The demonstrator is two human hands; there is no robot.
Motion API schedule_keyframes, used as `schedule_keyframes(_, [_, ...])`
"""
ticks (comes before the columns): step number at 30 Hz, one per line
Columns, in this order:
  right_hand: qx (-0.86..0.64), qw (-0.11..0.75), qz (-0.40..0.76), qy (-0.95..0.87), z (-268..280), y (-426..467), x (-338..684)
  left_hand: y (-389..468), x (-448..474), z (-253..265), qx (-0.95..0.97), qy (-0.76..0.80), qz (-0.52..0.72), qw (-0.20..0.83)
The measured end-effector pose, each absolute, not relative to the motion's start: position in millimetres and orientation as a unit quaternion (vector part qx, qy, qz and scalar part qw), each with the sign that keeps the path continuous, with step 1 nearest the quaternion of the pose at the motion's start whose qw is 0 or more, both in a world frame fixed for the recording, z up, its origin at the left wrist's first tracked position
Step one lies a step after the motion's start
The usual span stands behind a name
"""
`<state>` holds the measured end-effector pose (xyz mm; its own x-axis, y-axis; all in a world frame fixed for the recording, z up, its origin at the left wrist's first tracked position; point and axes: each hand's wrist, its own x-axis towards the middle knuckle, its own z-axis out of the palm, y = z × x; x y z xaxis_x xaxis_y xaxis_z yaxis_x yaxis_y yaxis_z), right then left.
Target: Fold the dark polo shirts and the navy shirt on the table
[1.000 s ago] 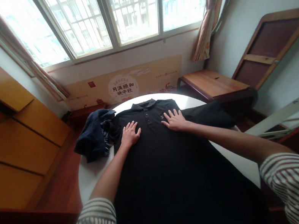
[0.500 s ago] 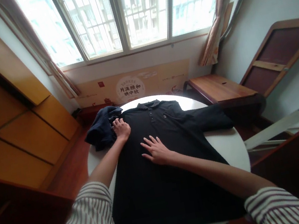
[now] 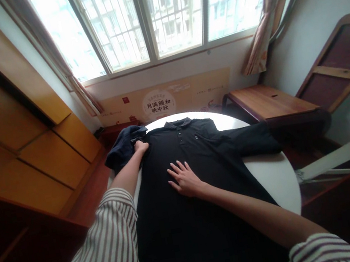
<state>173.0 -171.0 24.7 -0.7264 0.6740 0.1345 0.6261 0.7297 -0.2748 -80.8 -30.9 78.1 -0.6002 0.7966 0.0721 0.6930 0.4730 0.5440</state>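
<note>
A black polo shirt [image 3: 208,224] lies spread out, front up, with its collar at the far side and one sleeve stretched to the right. At its upper left edge my left hand [image 3: 141,146] is closed on the bunched sleeve cloth; the fingertips are partly hidden. My right hand [image 3: 185,179] rests flat on the middle of the shirt, fingers spread, holding nothing. Just beyond the left hand lies a crumpled dark blue garment [image 3: 121,146], close against the shirt's sleeve.
The round white table [image 3: 282,175] bears both garments. A wooden side table [image 3: 267,101] stands at the back right, beside a leaning framed panel [image 3: 329,63]. Yellow cabinets [image 3: 44,158] line the left wall, and a barred window [image 3: 174,9] is ahead.
My left hand has turned and moved slightly farther away at the sleeve, its fingers now tucked in. The right hand stays flat on the shirt. The whole view has shifted a little.
</note>
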Motion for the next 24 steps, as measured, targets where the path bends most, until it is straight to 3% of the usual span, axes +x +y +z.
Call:
schedule_keyframes(5, [-0.350,0.124,0.101,-0.923,24.0,-171.7,171.8,-26.5,-62.8,82.6,0.502,0.829,0.246,0.018])
schedule_keyframes(8, [-0.348,0.128,0.101,-0.923,23.3,-172.4,171.3,-31.5,-43.3,70.8,0.645,0.750,0.147,-0.017])
schedule_keyframes(11, [-0.349,0.132,0.100,-0.923,23.3,-173.0,171.1,-38.8,-26.7,51.4,0.704,0.706,0.077,-0.008])
schedule_keyframes(24, [-0.350,0.133,0.094,-0.922,25.6,-175.4,171.5,-6.0,-59.3,40.0,0.709,0.701,0.039,0.060])
